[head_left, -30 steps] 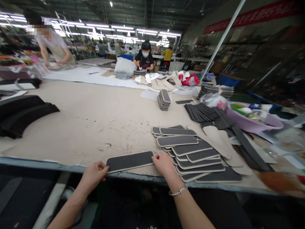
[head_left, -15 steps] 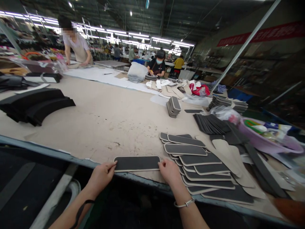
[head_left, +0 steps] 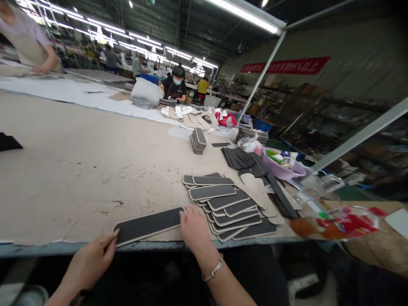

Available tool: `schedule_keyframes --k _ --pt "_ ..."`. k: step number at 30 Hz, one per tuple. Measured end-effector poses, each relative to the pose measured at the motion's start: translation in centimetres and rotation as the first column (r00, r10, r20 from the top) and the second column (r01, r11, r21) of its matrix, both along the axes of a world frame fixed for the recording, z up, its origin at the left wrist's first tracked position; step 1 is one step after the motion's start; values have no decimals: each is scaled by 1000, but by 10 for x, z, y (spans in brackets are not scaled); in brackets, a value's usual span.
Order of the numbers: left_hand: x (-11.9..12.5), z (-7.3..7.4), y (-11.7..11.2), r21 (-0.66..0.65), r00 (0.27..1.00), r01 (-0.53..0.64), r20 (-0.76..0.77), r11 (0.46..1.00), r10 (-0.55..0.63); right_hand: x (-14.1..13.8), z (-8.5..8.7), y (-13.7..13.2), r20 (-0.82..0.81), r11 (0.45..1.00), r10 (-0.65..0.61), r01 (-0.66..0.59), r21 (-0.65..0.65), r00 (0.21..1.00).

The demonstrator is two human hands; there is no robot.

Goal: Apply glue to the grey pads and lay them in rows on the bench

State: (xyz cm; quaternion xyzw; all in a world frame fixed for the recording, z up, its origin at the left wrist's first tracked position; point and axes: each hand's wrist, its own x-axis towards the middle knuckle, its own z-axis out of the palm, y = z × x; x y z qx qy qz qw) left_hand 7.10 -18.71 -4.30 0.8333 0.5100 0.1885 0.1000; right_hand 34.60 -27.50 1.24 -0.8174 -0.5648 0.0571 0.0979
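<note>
A long dark grey pad with a pale rim [head_left: 148, 225] lies flat at the near edge of the beige table [head_left: 83, 161]. My left hand [head_left: 89, 263] touches its left end with the fingertips held together. My right hand [head_left: 195, 229], with a bracelet on the wrist, presses on its right end, fingers curled down. Just to the right lies a fanned pile of several like pads [head_left: 228, 206].
A small stack of pads [head_left: 198, 140], dark strips [head_left: 239, 157], a pink basin [head_left: 283, 166] and plastic bags [head_left: 338, 221] sit to the right. A white bag [head_left: 145, 93] and people at work are at the far end. A slanted metal pole [head_left: 261, 76] rises on the right.
The view has swung to the right and tilted. Both hands stay at the ends of the same pad; my left hand has slipped slightly lower off the table edge.
</note>
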Motion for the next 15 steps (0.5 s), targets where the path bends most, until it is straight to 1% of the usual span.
schedule_keyframes --k 1,2,3,4,5,6,7,8,9,11,13,15 --pt "-1 -3 1 21 1000 15 0 1000 -15 -12 1 -1 -17 994 99 -98 52 995" --pt "-3 -6 3 38 1000 30 -1 999 -30 -25 1 -2 -31 962 247 -242 125 968" --pt "-4 -10 6 54 999 41 -2 998 -41 -39 1 -1 -31 897 410 -397 195 912" --pt "-6 -14 9 70 999 49 -2 996 -49 -52 0 0 -26 820 541 -520 239 841" --pt "-7 -18 12 82 998 57 -1 995 -57 -62 -1 1 -22 751 633 -607 261 774" --pt "-9 -22 14 90 998 67 -2 994 -67 -70 -3 3 -31 711 683 -654 259 730" --pt "-11 -25 17 92 997 74 -4 993 -74 -73 -6 5 -51 696 704 -675 243 708" --pt "-13 -28 19 85 997 83 -10 993 -83 -73 -8 7 -79 701 706 -679 220 703" --pt "-14 -30 20 71 996 92 -20 993 -91 -68 -11 9 -113 717 694 -670 193 711" --pt "-15 -32 18 34 995 91 -46 995 -90 -48 -16 9 -175 766 643 -627 143 745" --pt "-13 -30 13 19 997 46 -60 999 -45 -22 -22 7 -210 824 566 -558 101 797" --pt "-7 -24 4 39 998 -39 -54 998 42 0 -28 3 -213 872 488 -486 62 847"
